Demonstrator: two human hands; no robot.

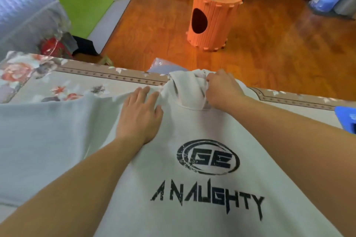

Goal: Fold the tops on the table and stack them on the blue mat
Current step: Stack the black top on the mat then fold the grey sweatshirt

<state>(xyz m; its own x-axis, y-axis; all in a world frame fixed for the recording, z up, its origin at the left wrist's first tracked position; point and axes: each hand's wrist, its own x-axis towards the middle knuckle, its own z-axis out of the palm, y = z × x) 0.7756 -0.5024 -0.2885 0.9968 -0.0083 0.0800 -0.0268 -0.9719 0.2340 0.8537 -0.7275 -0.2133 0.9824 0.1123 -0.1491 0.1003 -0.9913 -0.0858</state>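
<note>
— what do the hands do?
— the left hand [139,113] lies flat on the white hoodie [192,159], fingers straight and a little spread, pressing the cloth at the shoulder. it holds nothing. the right hand [221,90] is at about 2 o'clock from it, fingers curled into the hood [185,86], gripping the bunched cloth there.
— and where is the hoodie?
— it is spread on the table [77,82], which has a flower-pattern cover. the print "ge a naughty" faces up, at 6 o'clock from the hands. the hood reaches the far edge of the table, at 12 o'clock. one sleeve goes out toward 9 o'clock.
— the blue mat?
— only a corner of the blue mat [346,119] shows, at 3 o'clock, at the right border of the view, on the table and apart from the right hand.
— what is farther out?
— on the wooden floor [154,25] beyond the table, at 12 o'clock, stands an orange carrot-shaped house [215,17] with a dark oval hole. at 10 o'clock lies a green cushion [84,9].
</note>
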